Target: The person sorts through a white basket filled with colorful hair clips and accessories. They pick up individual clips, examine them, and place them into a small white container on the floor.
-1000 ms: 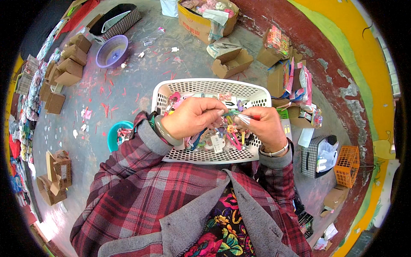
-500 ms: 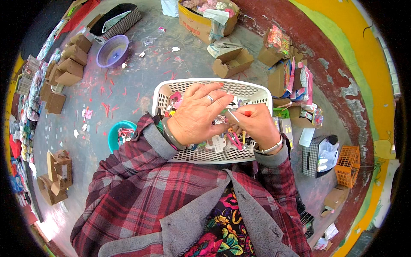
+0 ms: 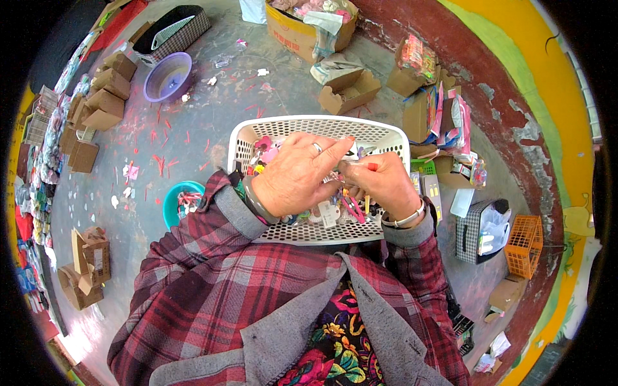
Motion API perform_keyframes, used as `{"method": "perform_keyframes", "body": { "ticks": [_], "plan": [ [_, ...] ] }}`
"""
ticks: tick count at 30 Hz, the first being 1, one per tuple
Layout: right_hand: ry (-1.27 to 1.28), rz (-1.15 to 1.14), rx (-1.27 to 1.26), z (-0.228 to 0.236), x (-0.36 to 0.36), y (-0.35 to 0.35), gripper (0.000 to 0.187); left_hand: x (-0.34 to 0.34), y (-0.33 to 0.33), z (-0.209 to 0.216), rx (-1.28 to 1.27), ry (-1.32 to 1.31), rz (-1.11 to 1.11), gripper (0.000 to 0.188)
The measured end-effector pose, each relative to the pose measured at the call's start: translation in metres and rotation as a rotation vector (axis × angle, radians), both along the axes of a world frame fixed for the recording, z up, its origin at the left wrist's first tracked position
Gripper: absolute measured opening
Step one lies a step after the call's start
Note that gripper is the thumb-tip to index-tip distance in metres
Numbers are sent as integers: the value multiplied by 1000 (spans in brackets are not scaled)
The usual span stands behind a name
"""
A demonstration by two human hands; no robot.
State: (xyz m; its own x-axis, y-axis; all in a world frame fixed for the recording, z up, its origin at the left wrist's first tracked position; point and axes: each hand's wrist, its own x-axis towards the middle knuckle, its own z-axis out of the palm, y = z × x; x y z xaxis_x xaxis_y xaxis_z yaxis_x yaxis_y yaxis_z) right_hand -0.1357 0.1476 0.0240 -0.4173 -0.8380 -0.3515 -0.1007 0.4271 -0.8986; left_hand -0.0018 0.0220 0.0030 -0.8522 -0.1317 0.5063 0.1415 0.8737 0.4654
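Both my hands meet over a white perforated plastic basket point(image 3: 248, 132) filled with small colourful pieces. My left hand point(image 3: 293, 174), with a ring and a bangle, bends its fingers toward the thumb in a closed grip. Against its fingertips, my right hand point(image 3: 389, 183) pinches thumb and forefinger together; what lies between the hands is too small and covered to name. A bit of red shows at the right fingers. Below the hands in the basket are a white tag-like card point(image 3: 329, 214) and a pink strip-like piece point(image 3: 352, 207); pink pieces point(image 3: 264, 148) lie by the left fingers.
A teal bowl point(image 3: 172, 215) of small pieces stands left of the basket. Farther off are a purple basin point(image 3: 168, 78), cardboard boxes point(image 3: 351, 93), a checked bin point(image 3: 473, 235) and an orange crate point(image 3: 523, 248). Red and white scraps litter the grey floor point(image 3: 212, 141).
My right fingertips have drawn in against the left fingers, and the left fingers have curled a little. A pale, shiny bit visible between the hands earlier is now mostly hidden.
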Motion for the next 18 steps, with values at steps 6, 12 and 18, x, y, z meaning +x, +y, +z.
{"method": "perform_keyframes", "body": {
  "ticks": [6, 12, 18],
  "plan": [
    [-39, -21, 3, -6, 0, -1, 31, -1, 0, 0, -46, 22, 9, 62],
    [68, -23, -90, -5, -8, 4, 26, -1, -3, -4, -10, -9, 1, 61],
    [333, -32, -118, 3, -9, 7, 19, 2, -5, 2, 185, -93, -45, 53]
  ]
}}
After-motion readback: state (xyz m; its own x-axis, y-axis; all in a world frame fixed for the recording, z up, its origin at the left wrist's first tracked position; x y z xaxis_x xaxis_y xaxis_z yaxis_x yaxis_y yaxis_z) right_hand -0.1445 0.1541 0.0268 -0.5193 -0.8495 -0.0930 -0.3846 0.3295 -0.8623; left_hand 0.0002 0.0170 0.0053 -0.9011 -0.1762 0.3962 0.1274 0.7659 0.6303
